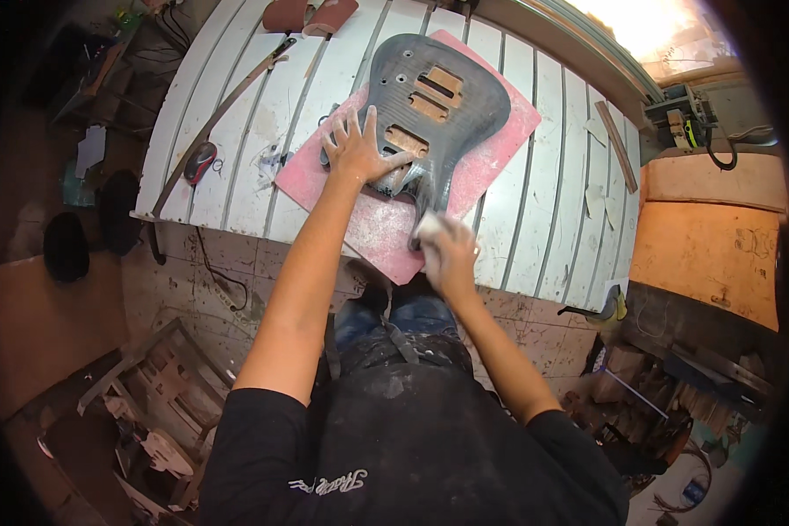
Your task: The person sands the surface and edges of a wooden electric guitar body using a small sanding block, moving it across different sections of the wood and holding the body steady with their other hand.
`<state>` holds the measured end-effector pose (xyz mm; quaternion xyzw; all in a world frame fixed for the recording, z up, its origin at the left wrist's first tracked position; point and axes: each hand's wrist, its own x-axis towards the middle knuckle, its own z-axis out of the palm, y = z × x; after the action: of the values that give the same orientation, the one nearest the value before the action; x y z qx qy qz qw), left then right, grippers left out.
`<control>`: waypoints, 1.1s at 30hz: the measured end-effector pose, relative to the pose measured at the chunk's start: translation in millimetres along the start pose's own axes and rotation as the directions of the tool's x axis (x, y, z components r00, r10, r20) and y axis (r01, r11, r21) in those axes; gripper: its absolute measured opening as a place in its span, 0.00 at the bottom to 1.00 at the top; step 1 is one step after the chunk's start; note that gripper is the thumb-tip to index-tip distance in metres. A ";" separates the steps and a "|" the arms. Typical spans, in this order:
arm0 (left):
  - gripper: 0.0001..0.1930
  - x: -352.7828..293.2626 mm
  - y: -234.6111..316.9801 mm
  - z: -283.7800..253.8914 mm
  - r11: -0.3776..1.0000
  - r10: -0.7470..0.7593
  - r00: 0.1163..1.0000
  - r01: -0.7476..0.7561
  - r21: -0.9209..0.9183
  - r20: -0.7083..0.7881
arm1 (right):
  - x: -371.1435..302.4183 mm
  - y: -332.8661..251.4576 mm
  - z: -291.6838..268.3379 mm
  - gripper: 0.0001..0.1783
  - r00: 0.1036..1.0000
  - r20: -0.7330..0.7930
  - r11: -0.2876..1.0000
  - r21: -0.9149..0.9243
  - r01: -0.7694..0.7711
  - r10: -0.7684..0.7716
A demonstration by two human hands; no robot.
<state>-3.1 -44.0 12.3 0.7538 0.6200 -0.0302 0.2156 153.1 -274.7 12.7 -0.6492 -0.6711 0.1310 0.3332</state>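
A dark grey electric guitar body [465, 101] with bare-wood cutouts lies flat on a dusty pink mat [517, 114]. My left hand [358, 153] is spread flat on its near left side, fingers apart, holding nothing. At the narrow end closest to me, my right hand [451, 259] is closed around a pale sanding pad [431, 226] pressed to the edge of the body. The right hand and pad are slightly blurred, and the fingers partly cover the pad. White dust coats the mat and my fingers.
The mat rests on a white slatted table [535, 202]. To the left are a long wooden strip [223, 123] and a red-black tool [200, 164]. Brown sandpaper rolls [329, 16] stand at the far edge. A wooden stick [616, 147] and paper scraps [594, 202] lie at the right.
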 end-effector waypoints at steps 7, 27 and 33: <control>0.74 4.9 -1.2 3.2 0.999 0.010 1.000 -0.010 -0.045 -0.014 | -2.0 5.0 5.1 0.11 0.995 -0.063 0.997 -0.026 -0.078 0.076; 0.77 -19.0 20.3 1.6 0.987 -0.049 0.996 0.038 -0.155 -0.069 | -81.5 -22.2 -50.0 0.11 0.866 0.441 0.932 0.151 -0.329 0.235; 0.72 -96.2 36.2 51.8 0.944 -0.133 0.976 0.071 -0.322 -0.173 | -60.3 28.5 -55.4 0.11 0.858 0.296 0.716 0.473 -0.513 0.419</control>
<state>20.6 -156.4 5.9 0.6761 0.6730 0.1306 0.2699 205.8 -343.3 19.8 -0.6643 -0.4465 0.4469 0.3995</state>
